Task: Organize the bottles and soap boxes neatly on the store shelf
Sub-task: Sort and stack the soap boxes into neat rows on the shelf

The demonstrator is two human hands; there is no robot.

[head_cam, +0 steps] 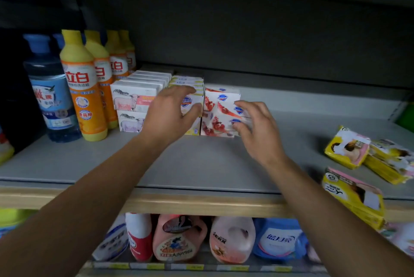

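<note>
Hands on the soap stacks mid-shelf. Left hand (pixel 172 108) curls round the front of the white-and-yellow soap boxes (pixel 190 102), thumb low and fingers over the top edge, likely squaring that column against the sheep-print boxes (pixel 134 99) beside it. Right hand (pixel 253 124) has spread fingertips touching the right face of the pomegranate-print boxes (pixel 218 110), fingers fairly wide, apparently nudging them left to close the gap. Boxes are glossy card, sharp-edged, stacked two high, so they should slide easily on the smooth grey shelf (pixel 201 164). Yellow-capped orange bottles (pixel 83 88) stand in a file at left beside a blue bottle (pixel 49 93). Crinkly yellow packs (pixel 358 153) lie loose at right, not yet sorted.
</note>
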